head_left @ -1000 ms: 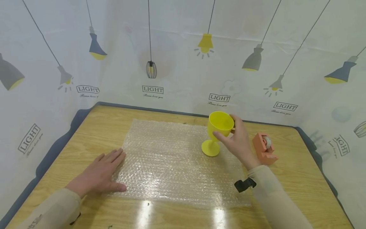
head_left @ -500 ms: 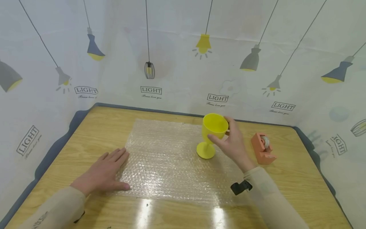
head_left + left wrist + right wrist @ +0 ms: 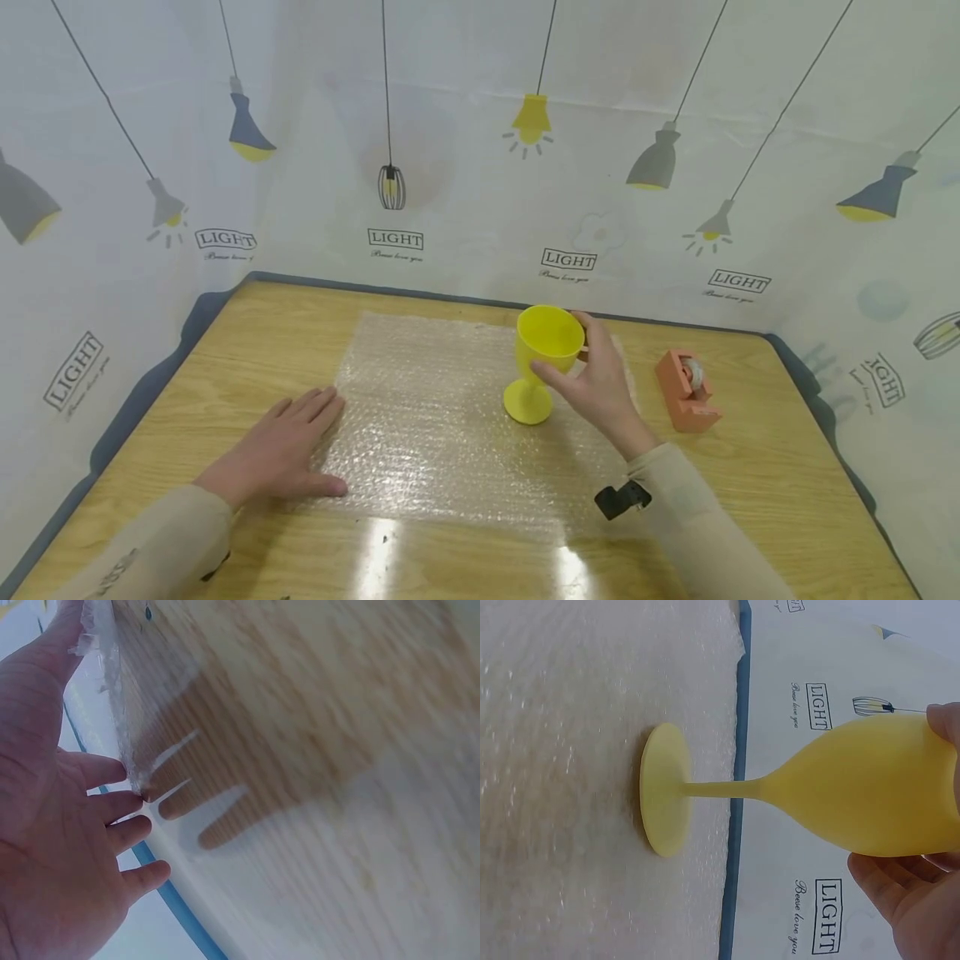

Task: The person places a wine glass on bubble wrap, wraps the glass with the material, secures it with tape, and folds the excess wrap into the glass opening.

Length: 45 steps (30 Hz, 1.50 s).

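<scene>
In the head view, my right hand (image 3: 600,387) grips the bowl of a yellow goblet (image 3: 534,358), thumb on the near side and fingers behind. The goblet stands upright over the right half of a clear bubble wrap sheet (image 3: 427,408). Its round foot (image 3: 664,791) is at the sheet's surface in the right wrist view; whether it touches is hard to tell. My left hand (image 3: 281,450) lies palm down at the sheet's left edge, fingers straight and thumb spread. In the left wrist view, wrap shows beside the thumb of that hand (image 3: 67,847).
An orange tape dispenser (image 3: 682,396) with a roll of clear tape stands right of the sheet on the wooden table (image 3: 780,467). White curtains printed with lamps (image 3: 465,183) rise along the table's back and sides.
My right hand has brought the goblet left and a little nearer to me over the bubble wrap. The left hand has slid slightly right along the sheet's edge.
</scene>
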Tool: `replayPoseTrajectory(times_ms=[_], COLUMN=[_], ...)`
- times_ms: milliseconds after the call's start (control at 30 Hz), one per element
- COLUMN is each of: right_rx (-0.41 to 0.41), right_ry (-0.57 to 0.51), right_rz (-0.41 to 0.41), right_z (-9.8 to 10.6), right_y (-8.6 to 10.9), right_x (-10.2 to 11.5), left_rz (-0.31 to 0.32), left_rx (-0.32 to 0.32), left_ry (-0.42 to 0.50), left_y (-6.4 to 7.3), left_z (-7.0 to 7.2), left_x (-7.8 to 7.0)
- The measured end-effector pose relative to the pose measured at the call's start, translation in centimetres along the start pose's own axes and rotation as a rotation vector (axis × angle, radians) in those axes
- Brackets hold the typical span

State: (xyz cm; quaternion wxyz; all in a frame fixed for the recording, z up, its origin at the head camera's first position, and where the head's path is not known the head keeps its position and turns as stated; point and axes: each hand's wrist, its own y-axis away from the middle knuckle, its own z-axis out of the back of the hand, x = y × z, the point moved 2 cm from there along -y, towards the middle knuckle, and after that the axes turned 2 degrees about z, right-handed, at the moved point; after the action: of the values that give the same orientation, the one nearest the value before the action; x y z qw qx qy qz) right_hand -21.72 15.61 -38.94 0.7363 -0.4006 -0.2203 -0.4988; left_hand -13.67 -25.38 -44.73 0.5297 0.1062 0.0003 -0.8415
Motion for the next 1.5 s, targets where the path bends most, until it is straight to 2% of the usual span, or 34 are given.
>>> replayPoseTrajectory(times_ms=[400,700,1267,1500], right_rx=[0.010,0.025,0.047,0.057], right_ry=[-0.025,-0.045,-0.104,-0.098], right_rz=[0.021,0.036,0.089,0.102], right_z=[-0.8,-1.5,-2.7,-3.2], right_y=[0.2,0.5,0.7,1.0], right_x=[0.7,1.1,2.2,2.9], left_rz=[0.001,-0.027,-0.063,-0.075], left_rx=[-0.008,-0.036,-0.106,-0.173], left_ry=[0.001,-0.013,-0.038,-0.033], left_y=[-0.4,-0.8,-1.1,-1.1], left_z=[-0.4,-0.7,-1.0,-1.4], left_x=[-0.2,-0.3,-0.7,-0.6])
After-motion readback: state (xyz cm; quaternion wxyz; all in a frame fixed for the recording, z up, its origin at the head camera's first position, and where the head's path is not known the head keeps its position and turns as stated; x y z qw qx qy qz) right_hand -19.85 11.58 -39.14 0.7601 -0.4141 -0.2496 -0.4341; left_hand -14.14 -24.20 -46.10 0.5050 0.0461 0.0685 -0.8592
